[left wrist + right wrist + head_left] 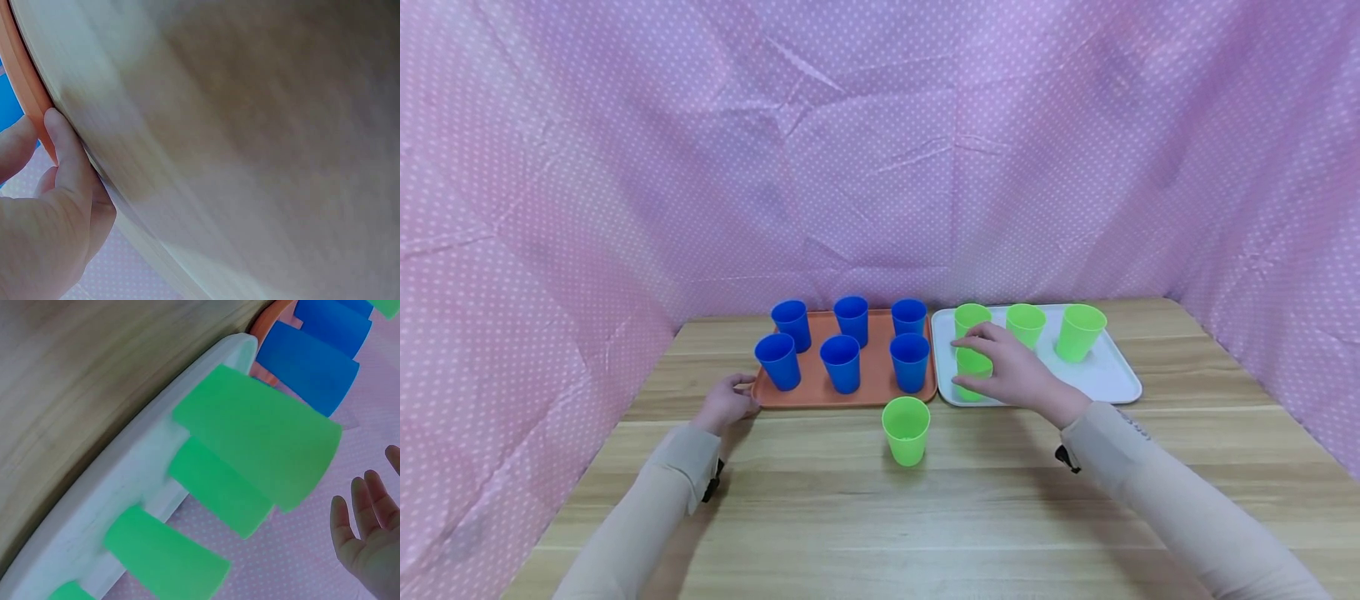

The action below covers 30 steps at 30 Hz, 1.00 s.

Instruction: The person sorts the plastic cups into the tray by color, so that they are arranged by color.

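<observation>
At the left end of the orange tray [872, 367], my left hand [728, 403] pinches the rim. In the left wrist view, the thumb [17, 147] lies over the tray's edge and the forefinger [62, 140] along its outer side. My right hand [1011, 367], fingers spread and holding nothing, hovers by the front green cup [972, 385] on the white tray [1105, 379]. It partly hides that cup in the head view; the right wrist view shows the fingers apart from the cup [259, 434]. Another green cup [907, 433] stands upright on the table before the trays.
Several blue cups [841, 367] stand in two rows on the orange tray. Three more green cups [1081, 333] form the white tray's back row. Both trays sit side by side on a wooden table [880, 533], with a pink dotted cloth [880, 167] hanging behind.
</observation>
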Each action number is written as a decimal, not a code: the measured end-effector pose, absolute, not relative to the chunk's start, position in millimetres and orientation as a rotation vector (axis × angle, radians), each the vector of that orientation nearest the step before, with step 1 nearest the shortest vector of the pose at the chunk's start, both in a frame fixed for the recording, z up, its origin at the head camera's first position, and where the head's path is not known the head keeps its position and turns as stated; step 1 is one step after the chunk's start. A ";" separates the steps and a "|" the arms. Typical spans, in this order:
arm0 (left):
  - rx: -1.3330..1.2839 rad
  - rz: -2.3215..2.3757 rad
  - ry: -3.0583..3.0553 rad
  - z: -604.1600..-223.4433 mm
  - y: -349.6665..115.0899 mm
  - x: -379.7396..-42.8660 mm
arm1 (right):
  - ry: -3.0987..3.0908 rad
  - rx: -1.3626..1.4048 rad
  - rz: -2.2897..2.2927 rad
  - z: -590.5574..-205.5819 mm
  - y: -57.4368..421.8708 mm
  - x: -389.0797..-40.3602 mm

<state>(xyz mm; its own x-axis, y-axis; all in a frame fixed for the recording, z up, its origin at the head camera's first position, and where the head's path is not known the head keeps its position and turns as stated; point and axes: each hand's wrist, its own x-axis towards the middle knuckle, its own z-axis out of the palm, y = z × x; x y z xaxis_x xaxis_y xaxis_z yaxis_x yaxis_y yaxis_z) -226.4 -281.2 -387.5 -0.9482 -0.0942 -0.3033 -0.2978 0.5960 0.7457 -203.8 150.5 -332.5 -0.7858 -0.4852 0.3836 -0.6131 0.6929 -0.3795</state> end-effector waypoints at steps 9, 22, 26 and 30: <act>-0.314 1.250 2.617 -389.7 -282.7 -229.2 | -2.609 0.955 0.724 -325.3 139.3 -196.0; -0.327 1.249 2.599 -389.5 -282.1 -228.8 | -2.491 1.109 0.727 -320.1 121.7 -183.9; -0.325 1.261 2.602 -389.4 -281.6 -227.8 | -2.457 1.165 0.722 -320.2 116.1 -180.9; -0.328 1.275 2.599 -389.8 -281.6 -227.6 | -2.487 1.191 0.711 -321.1 111.2 -176.9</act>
<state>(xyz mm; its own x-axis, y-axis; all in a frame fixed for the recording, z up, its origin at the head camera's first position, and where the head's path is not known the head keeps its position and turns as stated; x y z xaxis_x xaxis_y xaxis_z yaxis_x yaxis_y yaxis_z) -227.6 -281.6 -389.8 -0.9491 -0.0994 -0.2990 -0.2973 0.5968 0.7453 -176.9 111.2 -321.1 -0.6147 -0.6429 0.4570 -0.7872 0.5357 -0.3054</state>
